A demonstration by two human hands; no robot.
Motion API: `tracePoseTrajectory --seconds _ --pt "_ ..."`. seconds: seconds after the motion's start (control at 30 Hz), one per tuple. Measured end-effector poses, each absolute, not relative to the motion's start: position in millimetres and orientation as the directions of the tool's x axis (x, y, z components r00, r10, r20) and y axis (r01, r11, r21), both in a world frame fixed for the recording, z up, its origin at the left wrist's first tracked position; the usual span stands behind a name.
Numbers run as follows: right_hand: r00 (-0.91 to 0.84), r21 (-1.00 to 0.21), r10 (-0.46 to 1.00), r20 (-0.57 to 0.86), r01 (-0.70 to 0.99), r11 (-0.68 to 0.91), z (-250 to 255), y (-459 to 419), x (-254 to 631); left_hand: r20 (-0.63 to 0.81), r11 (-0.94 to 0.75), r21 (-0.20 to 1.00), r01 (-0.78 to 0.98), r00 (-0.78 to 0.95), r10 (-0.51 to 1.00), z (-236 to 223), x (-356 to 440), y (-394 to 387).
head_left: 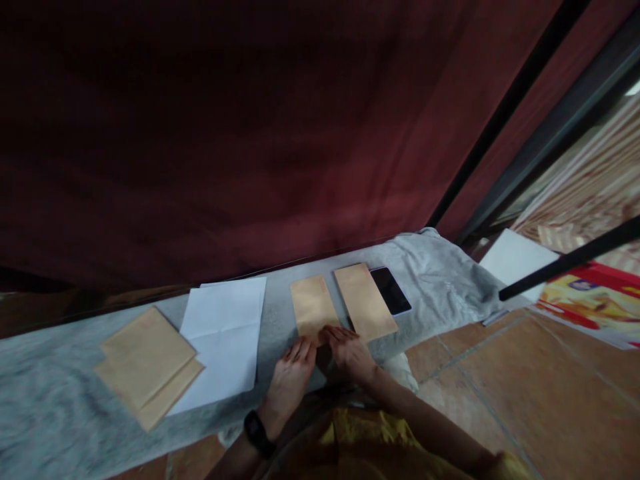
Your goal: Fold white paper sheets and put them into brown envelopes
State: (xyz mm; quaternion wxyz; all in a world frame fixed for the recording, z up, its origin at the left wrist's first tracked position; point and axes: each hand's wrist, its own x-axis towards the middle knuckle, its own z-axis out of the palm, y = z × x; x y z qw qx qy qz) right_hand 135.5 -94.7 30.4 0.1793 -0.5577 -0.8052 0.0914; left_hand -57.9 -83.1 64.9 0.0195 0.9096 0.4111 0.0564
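Fingertips of the left hand (296, 368) and right hand (351, 355) meet the near end of a brown envelope (313, 303); whether they pinch it or only press on it, I cannot tell. That envelope lies on a grey cloth (435, 273). Just right of it is a second envelope (367, 303), beside a dark phone (393, 291). To the left lie white sheets (227, 333), partly overlapped by a small pile of envelopes (149, 357).
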Motion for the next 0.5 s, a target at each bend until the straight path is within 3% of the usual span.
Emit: tracePoseTrajectory --seconds 0.07,0.13,0.2,0.27,0.37,0.43,0.5 --pt "-0.223 -0.494 0.955 0.197 0.819 0.293 47 -92 143 0.268 -0.575 0.23 0.785 0.517 0.813 70 -63 -80" --pt "-0.039 -0.743 0.98 0.195 0.646 0.173 61 -90 148 0.357 -0.425 0.462 0.778 0.276 0.893 71 -67 -75" --pt "0.142 -0.951 0.985 0.101 0.303 0.054 69 -89 145 0.256 -0.222 0.733 0.643 0.042 0.966 67 -68 -73" --pt "0.224 -0.998 0.974 -0.047 -0.058 -0.035 67 -90 135 -0.006 0.015 0.927 0.376 -0.025 1.0 61 -61 -73" --pt "0.203 -0.94 0.961 -0.186 -0.323 -0.113 48 -94 111 -0.326 0.333 0.942 -0.028 0.145 0.934 52 -40 -79" --pt "0.147 -0.937 0.969 -0.198 -0.317 -0.144 31 -100 100 -0.372 0.4 0.902 -0.164 0.18 0.911 47 -27 -81" --pt "0.028 -0.952 0.978 -0.205 -0.24 -0.192 18 -108 97 -0.347 0.362 0.919 -0.153 0.115 0.931 43 -21 -78"
